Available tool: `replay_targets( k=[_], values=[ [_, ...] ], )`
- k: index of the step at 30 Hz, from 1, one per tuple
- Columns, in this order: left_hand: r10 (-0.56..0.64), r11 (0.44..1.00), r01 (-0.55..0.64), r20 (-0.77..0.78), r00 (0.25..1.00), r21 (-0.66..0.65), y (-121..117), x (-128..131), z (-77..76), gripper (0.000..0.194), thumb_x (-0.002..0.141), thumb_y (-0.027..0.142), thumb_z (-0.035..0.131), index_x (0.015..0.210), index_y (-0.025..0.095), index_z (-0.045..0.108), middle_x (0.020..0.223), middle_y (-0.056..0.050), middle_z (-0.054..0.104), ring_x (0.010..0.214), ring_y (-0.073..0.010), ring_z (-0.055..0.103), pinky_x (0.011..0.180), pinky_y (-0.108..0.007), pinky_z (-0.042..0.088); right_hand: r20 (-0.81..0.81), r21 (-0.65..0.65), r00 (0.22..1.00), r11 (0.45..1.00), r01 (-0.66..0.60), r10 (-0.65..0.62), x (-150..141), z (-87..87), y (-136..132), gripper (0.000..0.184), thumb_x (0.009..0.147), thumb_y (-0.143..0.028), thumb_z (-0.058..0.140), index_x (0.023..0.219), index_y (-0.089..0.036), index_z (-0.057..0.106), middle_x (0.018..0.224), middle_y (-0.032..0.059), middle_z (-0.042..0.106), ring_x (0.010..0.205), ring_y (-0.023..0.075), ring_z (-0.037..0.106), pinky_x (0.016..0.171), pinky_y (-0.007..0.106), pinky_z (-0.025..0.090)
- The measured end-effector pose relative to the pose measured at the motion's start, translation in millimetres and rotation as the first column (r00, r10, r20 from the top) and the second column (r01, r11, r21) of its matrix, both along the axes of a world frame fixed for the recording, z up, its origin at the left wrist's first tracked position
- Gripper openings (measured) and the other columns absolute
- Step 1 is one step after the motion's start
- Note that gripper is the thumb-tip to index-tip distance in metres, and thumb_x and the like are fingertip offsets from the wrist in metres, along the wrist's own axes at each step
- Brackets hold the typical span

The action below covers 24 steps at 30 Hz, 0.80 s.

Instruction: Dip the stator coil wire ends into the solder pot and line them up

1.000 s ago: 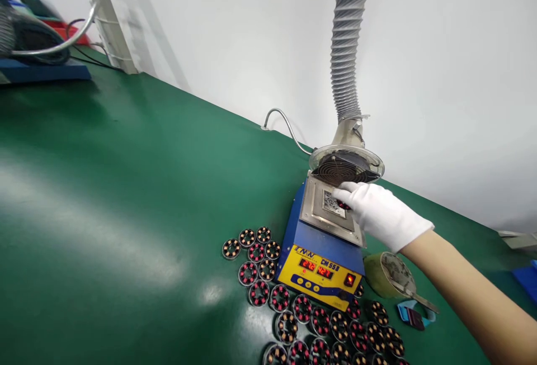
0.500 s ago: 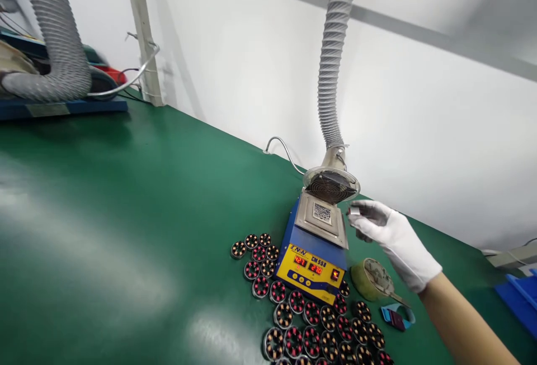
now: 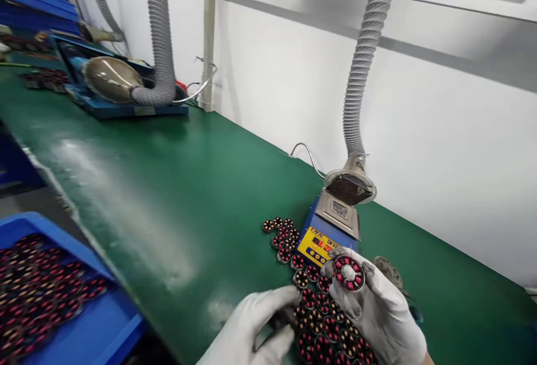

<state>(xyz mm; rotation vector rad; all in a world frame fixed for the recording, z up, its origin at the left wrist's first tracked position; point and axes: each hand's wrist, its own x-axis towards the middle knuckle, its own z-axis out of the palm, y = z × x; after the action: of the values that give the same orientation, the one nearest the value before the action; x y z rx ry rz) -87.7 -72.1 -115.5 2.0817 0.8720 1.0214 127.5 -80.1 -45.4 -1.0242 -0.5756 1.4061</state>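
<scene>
A ring-shaped motor stator [image 3: 349, 273] with red windings is held between the thumb and fingers of my right hand [image 3: 388, 309], its face turned up toward me. That hand wears a white glove with greyed fingertips. My left hand [image 3: 255, 326], also gloved, is low at the left edge of a cluster of stators [image 3: 316, 320] on the green table. Its thumb and forefinger are apart; the dark area between them is blurred. Behind my right hand stands a blue and yellow solder pot [image 3: 329, 231] with a lit display, partly covered by the fingers.
A fume hood [image 3: 350, 186] on a grey hose hangs over the pot. A round tin [image 3: 388, 273] is partly hidden behind my right hand. A blue bin [image 3: 113, 320] of stators stands at the lower left. Another hose and hood [image 3: 113, 77] are farther back on the green table [image 3: 201, 203].
The view has swung left, bringing the blue bin in. My right hand has come from beside the pot to in front of it with the stator. My left hand has entered.
</scene>
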Motion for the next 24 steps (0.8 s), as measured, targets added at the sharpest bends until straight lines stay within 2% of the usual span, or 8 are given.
replay_targets(
  k=[3,6,8,11,13,15,18,24],
  values=[
    [-0.056,0.984,0.052,0.017,0.998,0.169,0,5,42.9,0.044,0.096,0.040,0.033,0.137,0.026,0.026,0.106,-0.005,0.063,0.088,-0.0189,0.060,0.079,-0.031,0.049,-0.025,-0.047,0.999,0.998,0.036,-0.037,-16,-13.4,-8,0.042,0.052,-0.044,0.083,0.089,-0.027,0.072,0.096,0.0042,0.071,0.088,0.0225,0.066,0.073,0.031,0.054],
    [-0.031,0.939,0.059,-0.088,0.996,0.338,-2,5,60.8,0.038,0.098,0.033,0.021,0.132,0.020,0.030,0.088,-0.005,0.063,0.071,-0.0191,0.057,0.063,-0.032,0.046,-0.028,0.007,0.999,1.000,0.031,-0.031,-33,-23.6,-13,0.040,0.054,-0.045,0.081,0.089,-0.028,0.071,0.102,0.0039,0.070,0.097,0.0221,0.063,0.083,0.031,0.051],
    [0.068,0.892,0.005,-0.145,0.987,0.452,-5,0,61.3,0.032,0.098,0.029,0.019,0.122,0.019,0.038,0.075,-0.002,0.060,0.059,-0.0187,0.053,0.053,-0.032,0.040,-0.027,0.056,0.999,0.998,-0.016,0.017,-46,-27.2,-16,0.038,0.058,-0.044,0.080,0.091,-0.028,0.071,0.104,0.0041,0.069,0.099,0.0207,0.062,0.084,0.029,0.050],
    [0.216,0.817,-0.067,-0.197,0.956,0.572,-11,-12,59.5,0.024,0.097,0.025,0.022,0.104,0.020,0.044,0.065,0.001,0.056,0.051,-0.0185,0.049,0.046,-0.032,0.031,-0.068,0.098,0.986,0.985,-0.143,0.150,-66,-27.1,-20,0.033,0.065,-0.042,0.077,0.095,-0.029,0.070,0.099,0.0038,0.070,0.088,0.0178,0.065,0.072,0.024,0.053],
    [0.253,0.830,-0.047,-0.299,0.920,0.555,-15,-21,61.7,0.016,0.095,0.021,0.028,0.095,0.021,0.044,0.064,0.002,0.056,0.049,-0.0187,0.049,0.046,-0.033,0.028,-0.089,0.132,0.967,0.965,-0.227,0.239,-78,-24.8,-22,0.031,0.070,-0.040,0.073,0.099,-0.030,0.068,0.092,0.0035,0.070,0.070,0.0142,0.065,0.058,0.021,0.051],
    [0.253,0.871,-0.011,-0.430,0.867,0.490,-18,-29,66.2,0.006,0.092,0.019,0.038,0.091,0.022,0.043,0.065,0.003,0.056,0.048,-0.0188,0.049,0.046,-0.033,0.027,-0.080,0.143,0.962,0.958,-0.250,0.263,-88,-22.1,-23,0.031,0.071,-0.040,0.073,0.099,-0.030,0.067,0.090,0.0038,0.070,0.062,0.0123,0.062,0.056,0.021,0.050],
    [0.235,0.899,0.034,-0.545,0.805,0.437,-20,-38,71.8,0.011,0.085,0.014,0.048,0.089,0.022,0.042,0.067,0.005,0.058,0.048,-0.0185,0.051,0.046,-0.033,0.024,-0.068,0.106,0.963,0.961,-0.255,0.262,-98,-18.7,-23,0.035,0.064,-0.041,0.077,0.096,-0.030,0.068,0.094,0.0042,0.069,0.074,0.0166,0.064,0.065,0.025,0.052],
    [0.218,0.864,0.135,-0.602,0.768,0.485,-22,-54,69.7,0.011,0.085,0.013,0.047,0.090,0.021,0.043,0.069,0.003,0.057,0.054,-0.0179,0.052,0.047,-0.034,0.025,-0.052,0.086,0.953,0.952,-0.293,0.298,-104,-23.0,-19,0.020,0.061,-0.035,0.080,0.077,-0.026,0.072,0.098,0.0046,0.069,0.093,0.0214,0.063,0.079,0.030,0.050]
  ],
)
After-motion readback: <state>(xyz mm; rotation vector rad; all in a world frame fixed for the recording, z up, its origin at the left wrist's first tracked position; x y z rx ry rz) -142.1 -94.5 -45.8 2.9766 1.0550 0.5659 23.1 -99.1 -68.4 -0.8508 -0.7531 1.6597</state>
